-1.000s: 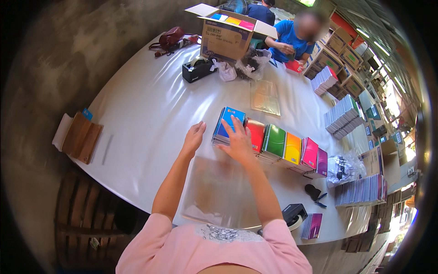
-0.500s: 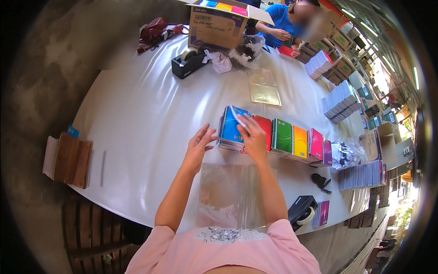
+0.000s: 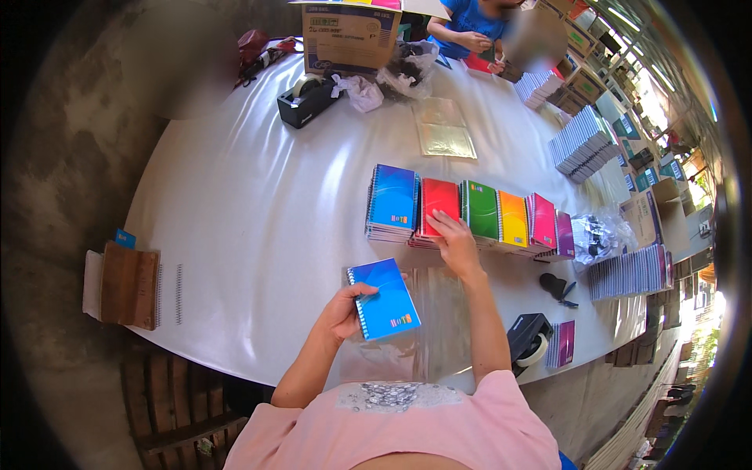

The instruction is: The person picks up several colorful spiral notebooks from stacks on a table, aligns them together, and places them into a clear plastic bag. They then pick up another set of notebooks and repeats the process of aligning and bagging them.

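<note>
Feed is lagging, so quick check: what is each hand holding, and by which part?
Left hand holds a blue spiral notebook by its spiral-bound left edge. Right hand holds nothing; its fingers rest on the red notebook stack.

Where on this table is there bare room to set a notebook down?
The widest bare stretch of the table lies left of the blue stack, between the tape dispenser and the brown pile. Crowded: the coloured row by the right hand and rightward.

cardboard box [image 3: 345, 35] | black tape dispenser [image 3: 304, 102] | brown stack [image 3: 129, 283] at table [image 3: 235, 204] edge | bagged black clips [image 3: 597, 235]
</note>
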`<state>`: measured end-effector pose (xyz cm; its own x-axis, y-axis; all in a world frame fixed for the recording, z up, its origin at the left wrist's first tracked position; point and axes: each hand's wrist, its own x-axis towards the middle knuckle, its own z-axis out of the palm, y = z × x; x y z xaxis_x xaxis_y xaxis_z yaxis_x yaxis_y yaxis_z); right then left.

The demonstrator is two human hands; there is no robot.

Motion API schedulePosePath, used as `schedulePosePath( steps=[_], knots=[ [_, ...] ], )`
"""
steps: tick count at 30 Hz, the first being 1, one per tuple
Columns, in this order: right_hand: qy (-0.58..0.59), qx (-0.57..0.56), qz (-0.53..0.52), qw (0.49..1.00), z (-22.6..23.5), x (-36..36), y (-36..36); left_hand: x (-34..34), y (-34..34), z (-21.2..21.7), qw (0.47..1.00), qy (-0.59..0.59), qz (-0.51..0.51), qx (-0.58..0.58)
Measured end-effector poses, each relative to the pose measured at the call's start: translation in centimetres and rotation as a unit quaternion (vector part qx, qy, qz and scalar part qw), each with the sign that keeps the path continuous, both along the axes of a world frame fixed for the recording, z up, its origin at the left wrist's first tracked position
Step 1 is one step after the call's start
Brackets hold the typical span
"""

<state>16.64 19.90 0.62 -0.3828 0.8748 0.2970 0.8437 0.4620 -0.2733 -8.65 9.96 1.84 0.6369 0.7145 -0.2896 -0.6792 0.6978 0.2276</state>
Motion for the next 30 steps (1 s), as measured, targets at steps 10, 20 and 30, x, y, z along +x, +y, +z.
schedulePosePath(
  steps=[10, 20, 30],
  knots=[
    [0.558, -0.234, 0.284, 0.744, 7.2, 1.7, -2.2, 4.3, 0.6, -0.6, 0.991, -0.130, 0.000, -0.031],
    [0.119, -0.017, -0.034, 0.992, 0.4, 8.0, -0.3, 8.0, 0.3, -1.6, 0.991, 0.089, -0.062, 0.075],
    [0.303, -0.311, 0.219, 0.874, 7.2, 7.2, -2.1, 10.0, 0.8, -3.1, 0.998, -0.035, -0.047, 0.037]
  ],
)
